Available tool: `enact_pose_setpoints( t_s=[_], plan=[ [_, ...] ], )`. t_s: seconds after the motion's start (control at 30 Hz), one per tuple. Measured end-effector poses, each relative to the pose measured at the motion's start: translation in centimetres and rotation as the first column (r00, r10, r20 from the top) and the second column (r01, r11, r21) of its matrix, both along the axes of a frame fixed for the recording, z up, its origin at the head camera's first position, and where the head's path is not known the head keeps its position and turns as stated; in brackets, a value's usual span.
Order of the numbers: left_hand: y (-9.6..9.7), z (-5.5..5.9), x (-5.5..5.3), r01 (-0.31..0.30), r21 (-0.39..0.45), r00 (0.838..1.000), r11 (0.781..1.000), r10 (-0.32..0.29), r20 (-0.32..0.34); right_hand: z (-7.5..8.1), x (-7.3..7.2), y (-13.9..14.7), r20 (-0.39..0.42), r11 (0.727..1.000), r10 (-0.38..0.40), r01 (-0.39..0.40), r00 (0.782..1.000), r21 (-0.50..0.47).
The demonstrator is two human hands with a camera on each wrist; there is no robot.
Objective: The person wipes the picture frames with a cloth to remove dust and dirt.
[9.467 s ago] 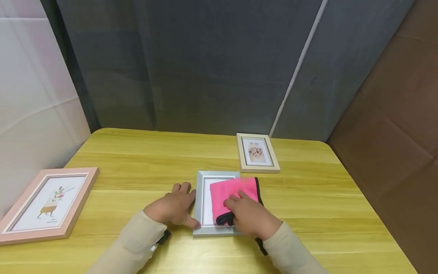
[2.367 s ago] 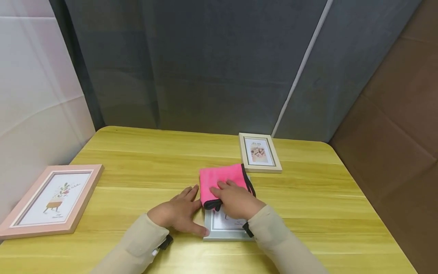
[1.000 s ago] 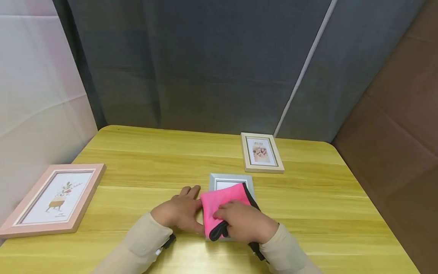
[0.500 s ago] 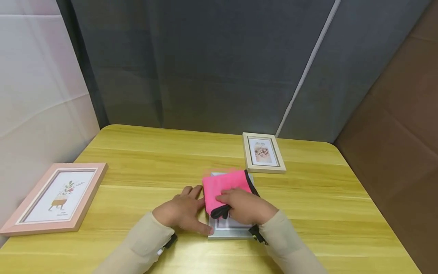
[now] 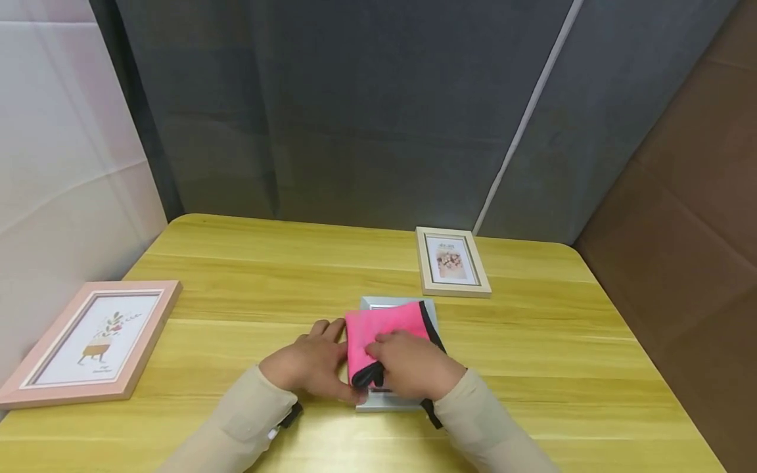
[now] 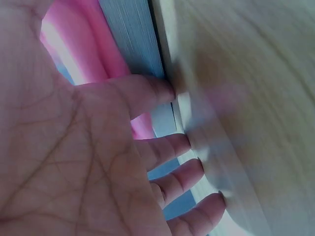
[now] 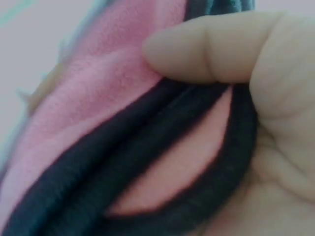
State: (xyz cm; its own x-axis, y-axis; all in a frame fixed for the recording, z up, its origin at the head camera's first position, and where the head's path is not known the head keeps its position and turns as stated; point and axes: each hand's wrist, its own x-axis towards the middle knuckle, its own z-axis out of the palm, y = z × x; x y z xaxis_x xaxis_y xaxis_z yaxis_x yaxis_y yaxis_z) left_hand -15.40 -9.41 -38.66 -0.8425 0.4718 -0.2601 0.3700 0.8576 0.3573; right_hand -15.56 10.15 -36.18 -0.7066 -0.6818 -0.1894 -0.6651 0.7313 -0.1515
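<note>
A silver-grey picture frame (image 5: pixel 393 403) lies flat near the front middle of the table, its picture mostly covered by a folded pink cloth (image 5: pixel 375 325) with black edging. My right hand (image 5: pixel 416 364) grips the cloth against the frame; in the right wrist view the thumb (image 7: pixel 197 49) lies over the black-edged folds of the cloth. At the frame's left side my left hand (image 5: pixel 313 364) has its thumb on the near corner. The left wrist view has the fingers of that hand (image 6: pixel 98 157) spread and fairly straight beside the frame's edge (image 6: pixel 133 34).
A pink picture frame (image 5: pixel 156 335) with a plant print lies at the table's left edge. Farther back on the right is a cream frame (image 5: pixel 455 290) with a flower picture. A dark curtain (image 5: pixel 355 118) hangs behind the wood-grain table (image 5: pixel 266 263).
The right hand and cloth have gone up and down over the silver frame, now slightly nearer me than half a second ago. The left hand stays at the frame's left side.
</note>
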Motion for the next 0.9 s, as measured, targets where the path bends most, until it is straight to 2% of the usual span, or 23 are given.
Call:
enact_pose_setpoints(
  t_s=[0.13,0.27,0.37,0.47,0.57,0.63,0.7,0.77,0.9],
  plan=[
    [-0.1,0.0,0.0,-0.004,0.001,1.0,1.0,0.004,0.019,-0.5,-1.9,-0.5,0.03,0.993,-0.09,0.087,0.996,0.074],
    [-0.2,0.0,-0.1,-0.005,-0.005,1.0,1.0,0.005,0.018,-0.7,-2.7,-0.2,0.078,0.996,-0.09,0.088,0.993,0.029],
    [-0.1,-0.1,-0.1,-0.003,0.0,1.0,1.0,0.003,0.009,-0.4,-2.4,0.8,0.112,0.998,-0.024,0.031,0.993,-0.062],
    [0.1,-0.2,0.0,-0.005,0.01,1.0,1.0,0.005,-0.009,0.1,-1.2,1.9,0.144,0.988,0.074,-0.053,0.987,-0.142],
    [0.2,-0.2,0.0,-0.004,-0.001,0.999,1.0,0.004,-0.034,0.5,0.4,2.7,0.154,0.978,0.148,-0.12,0.977,-0.172],
    [0.2,-0.3,0.0,-0.001,-0.012,0.999,1.0,0.001,-0.042,0.5,1.4,2.7,0.129,0.976,0.176,-0.156,0.976,-0.154],
    [0.2,-0.3,-0.1,-0.001,-0.023,0.999,1.0,0.0,-0.044,0.4,1.9,2.5,0.091,0.976,0.185,-0.173,0.978,-0.13],
    [0.2,-0.3,-0.1,0.001,-0.021,0.999,1.0,-0.001,-0.041,0.2,1.7,2.1,0.066,0.981,0.166,-0.158,0.984,-0.112],
    [0.1,-0.3,-0.2,0.003,0.01,1.0,1.0,-0.003,-0.016,-0.4,0.2,1.3,0.066,0.994,0.064,-0.058,0.996,-0.093]
  ],
)
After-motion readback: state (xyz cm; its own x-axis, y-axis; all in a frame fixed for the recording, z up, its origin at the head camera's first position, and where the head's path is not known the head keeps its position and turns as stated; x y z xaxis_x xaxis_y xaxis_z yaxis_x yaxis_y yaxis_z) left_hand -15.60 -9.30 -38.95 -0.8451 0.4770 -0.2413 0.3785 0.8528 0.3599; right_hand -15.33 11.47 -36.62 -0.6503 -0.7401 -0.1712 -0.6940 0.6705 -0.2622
